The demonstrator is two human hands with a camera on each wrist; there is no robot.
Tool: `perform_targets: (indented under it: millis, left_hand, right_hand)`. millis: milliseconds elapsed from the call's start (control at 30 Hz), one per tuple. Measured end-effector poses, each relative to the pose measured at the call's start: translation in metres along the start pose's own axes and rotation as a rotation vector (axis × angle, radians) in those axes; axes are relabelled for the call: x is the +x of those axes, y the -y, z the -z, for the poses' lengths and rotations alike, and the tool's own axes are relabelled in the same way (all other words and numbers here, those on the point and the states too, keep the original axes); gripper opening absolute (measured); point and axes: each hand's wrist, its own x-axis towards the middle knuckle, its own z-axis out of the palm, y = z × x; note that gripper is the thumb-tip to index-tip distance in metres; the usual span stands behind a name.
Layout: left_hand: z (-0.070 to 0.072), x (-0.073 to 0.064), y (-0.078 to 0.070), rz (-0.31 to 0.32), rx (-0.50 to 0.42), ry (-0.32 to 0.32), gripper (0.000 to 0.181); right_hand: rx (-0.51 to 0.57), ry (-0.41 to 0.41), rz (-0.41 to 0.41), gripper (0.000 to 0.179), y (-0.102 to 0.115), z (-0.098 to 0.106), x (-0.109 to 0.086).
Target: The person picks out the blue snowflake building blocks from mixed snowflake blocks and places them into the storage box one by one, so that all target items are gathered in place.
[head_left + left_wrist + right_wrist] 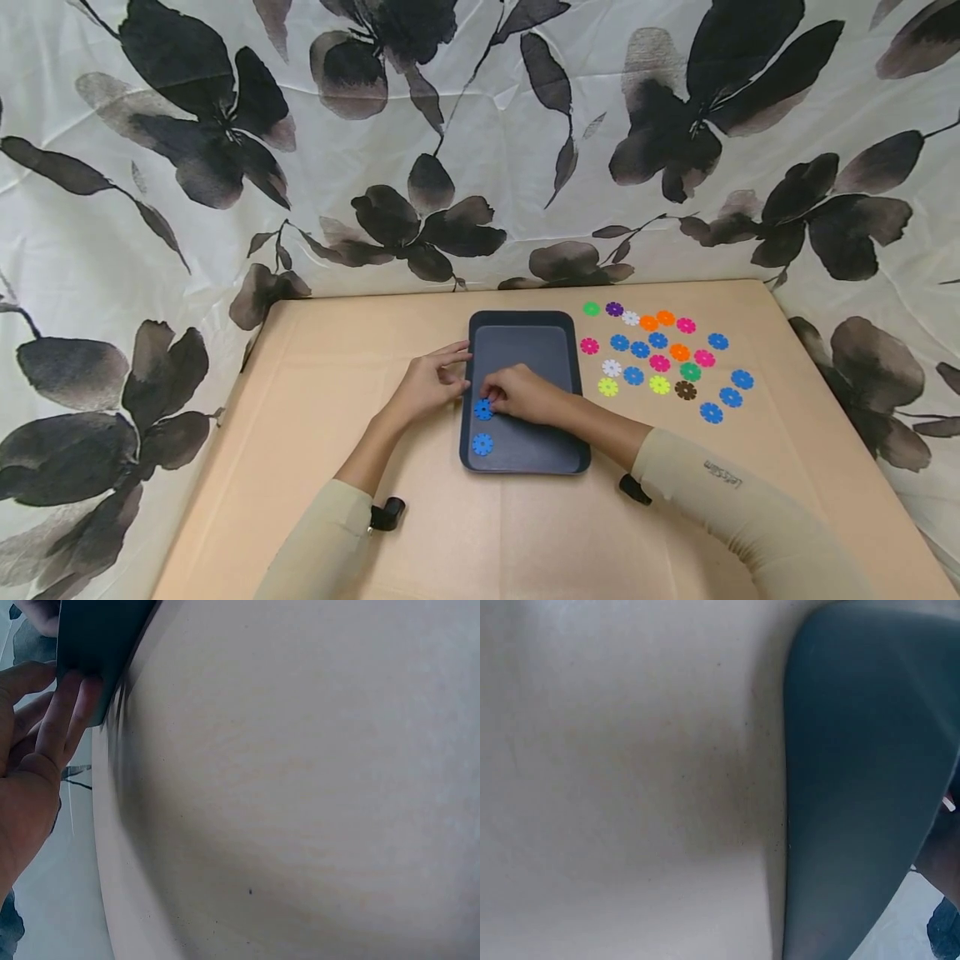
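A dark grey rectangular tray point(525, 450) lies on the table, its long sides running away from me. My left hand point(431, 382) is at the tray's left rim. In the left wrist view its straight fingers point(56, 724) touch the tray's outer wall. Over the left part of the tray, my right hand point(525, 395) has its fingertips pinched at the right edge of a blue notched disc point(482, 409). Closer to me in the tray lies another blue notched disc point(482, 444). The right wrist view mostly shows the tray's side wall point(855, 780).
Right of the tray, loose notched discs are scattered: several blue ones point(710, 412), orange point(679, 352), pink point(704, 357), yellow point(659, 384), white point(611, 367), green point(690, 372), purple point(614, 309) and brown point(686, 390). Behind the table point(337, 333) hangs a flowered cloth point(300, 150).
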Motion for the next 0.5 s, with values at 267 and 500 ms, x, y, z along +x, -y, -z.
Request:
perform_targets:
  millis: [267, 500]
  left_hand:
    - [0.0001, -0.0001, 0.0007, -0.003, 0.018, -0.002, 0.049]
    - [-0.0004, -0.0001, 0.0008, -0.003, 0.008, 0.000, 0.049]
  right_hand:
    - [-0.014, -0.012, -0.017, 0.013, 0.0016, -0.0009, 0.0009]
    - [-0.006, -0.018, -0.009, 0.013, -0.0003, 0.0000, -0.0006]
